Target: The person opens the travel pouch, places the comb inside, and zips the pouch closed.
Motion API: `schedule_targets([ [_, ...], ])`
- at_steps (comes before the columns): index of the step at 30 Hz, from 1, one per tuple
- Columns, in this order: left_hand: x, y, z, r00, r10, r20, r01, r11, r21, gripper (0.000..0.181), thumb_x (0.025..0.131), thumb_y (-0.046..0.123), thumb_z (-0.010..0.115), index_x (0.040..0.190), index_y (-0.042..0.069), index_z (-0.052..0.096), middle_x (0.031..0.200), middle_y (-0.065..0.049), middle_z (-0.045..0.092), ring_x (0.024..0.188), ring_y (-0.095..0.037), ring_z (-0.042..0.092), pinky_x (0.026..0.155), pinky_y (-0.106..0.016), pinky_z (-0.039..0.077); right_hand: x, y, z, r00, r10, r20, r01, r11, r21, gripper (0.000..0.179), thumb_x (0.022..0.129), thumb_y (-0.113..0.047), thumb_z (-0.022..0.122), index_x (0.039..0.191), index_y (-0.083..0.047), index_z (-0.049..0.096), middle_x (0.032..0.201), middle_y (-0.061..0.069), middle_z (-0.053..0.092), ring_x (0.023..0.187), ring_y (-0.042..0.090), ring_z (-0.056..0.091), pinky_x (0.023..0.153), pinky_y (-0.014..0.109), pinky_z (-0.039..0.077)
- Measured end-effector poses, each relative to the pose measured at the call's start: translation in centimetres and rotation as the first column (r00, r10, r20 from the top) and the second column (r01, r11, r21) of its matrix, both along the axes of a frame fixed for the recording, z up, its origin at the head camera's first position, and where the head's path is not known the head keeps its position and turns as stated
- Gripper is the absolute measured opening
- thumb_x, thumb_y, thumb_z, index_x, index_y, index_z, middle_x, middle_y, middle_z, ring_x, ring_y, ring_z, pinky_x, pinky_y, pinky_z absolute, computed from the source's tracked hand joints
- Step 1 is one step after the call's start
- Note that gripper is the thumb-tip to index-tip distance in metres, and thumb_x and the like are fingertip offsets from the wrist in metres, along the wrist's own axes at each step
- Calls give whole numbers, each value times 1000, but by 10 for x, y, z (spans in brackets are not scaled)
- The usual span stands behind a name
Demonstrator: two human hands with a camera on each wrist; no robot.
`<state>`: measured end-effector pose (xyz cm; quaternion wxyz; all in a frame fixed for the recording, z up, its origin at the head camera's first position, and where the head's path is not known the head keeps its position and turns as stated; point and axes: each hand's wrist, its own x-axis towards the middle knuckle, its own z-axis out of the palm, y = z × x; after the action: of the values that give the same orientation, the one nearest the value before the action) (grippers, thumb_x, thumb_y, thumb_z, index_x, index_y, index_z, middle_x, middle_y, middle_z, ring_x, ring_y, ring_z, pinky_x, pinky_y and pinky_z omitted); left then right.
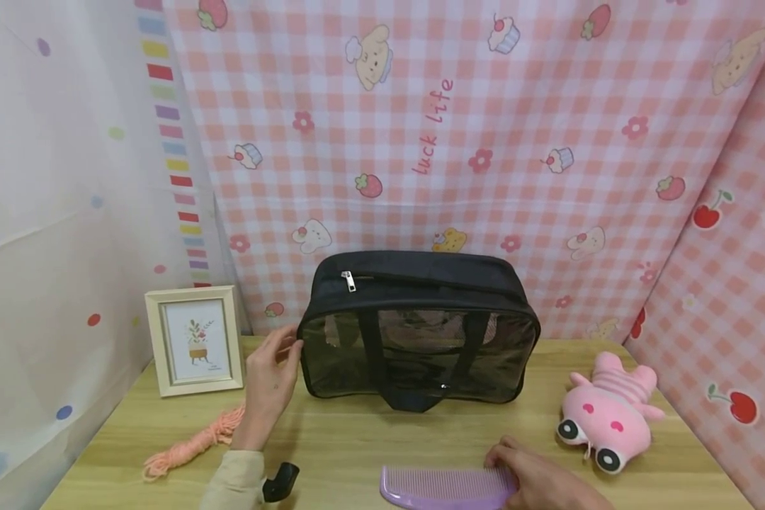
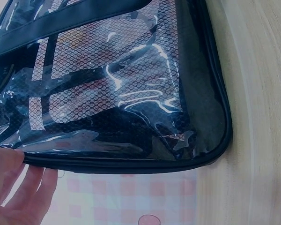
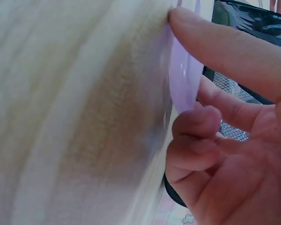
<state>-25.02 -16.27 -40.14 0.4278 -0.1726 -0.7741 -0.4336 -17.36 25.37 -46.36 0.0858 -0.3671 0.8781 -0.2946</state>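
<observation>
A black bag (image 1: pixel 421 283) with a see-through front stands upright at the back of the table, its zipper pull at the top left and a strap hanging over the front. My left hand (image 1: pixel 274 375) pinches the bag's left edge, thumb in front and fingers behind; the left wrist view shows this hand (image 2: pixel 18 187) at the dark piping. At the table's front, a purple comb (image 1: pixel 446 487) lies with its teeth pointing away from me. My right hand (image 1: pixel 542 478) grips the comb's right end. In the right wrist view, thumb and fingers hold the comb (image 3: pixel 185 75) close to the wood.
A cream picture frame (image 1: pixel 236 340) stands at the back left, with a bundle of peach yarn (image 1: pixel 194 446) in front of it. On the right lies a pink plush toy (image 1: pixel 605 418) with big black-and-white eyes. Patterned cloth (image 1: pixel 548 92) hangs behind the wooden table (image 1: pixel 350 439).
</observation>
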Motion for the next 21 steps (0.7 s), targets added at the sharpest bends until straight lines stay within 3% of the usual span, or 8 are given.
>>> schedule_targets([
  [4, 0, 0, -1, 1000, 4, 9, -4, 1000, 2, 21, 84, -7, 67, 104, -1, 66, 95, -15, 67, 81, -28, 67, 66, -36, 59, -1, 1, 0, 1000, 12, -7, -13, 999, -47, 46, 66, -10, 81, 104, -16, 56, 101, -7, 43, 86, 3, 46, 68, 21, 46],
  [10, -1, 0, -1, 1000, 7, 14, -8, 1000, 8, 20, 84, -7, 67, 104, -1, 66, 95, -14, 67, 82, -26, 67, 67, -35, 58, -2, 4, 4, 999, 32, 5, -31, 990, -137, 34, 79, 7, 64, 105, -13, 56, 101, -3, 47, 83, 5, 48, 66, 21, 47],
  [15, 0, 0, -2, 1000, 16, 20, -16, 1000, 3, 22, 84, -7, 67, 105, 0, 66, 96, -14, 67, 81, -26, 67, 67, -34, 58, -3, 3, 5, 999, 43, -8, -44, 985, -166, 15, 93, -1, 57, 102, -12, 56, 93, -7, 55, 78, 2, 51, 61, 21, 47],
  [21, 0, 1, -2, 1000, 23, 16, -23, 1000, 0, 22, 84, -6, 68, 105, 1, 67, 96, -13, 67, 80, -26, 68, 66, -36, 59, -4, 2, 6, 998, 68, 16, -63, 972, -225, 8, 96, -5, 53, 99, -11, 57, 89, -3, 58, 77, 3, 53, 61, 22, 48],
])
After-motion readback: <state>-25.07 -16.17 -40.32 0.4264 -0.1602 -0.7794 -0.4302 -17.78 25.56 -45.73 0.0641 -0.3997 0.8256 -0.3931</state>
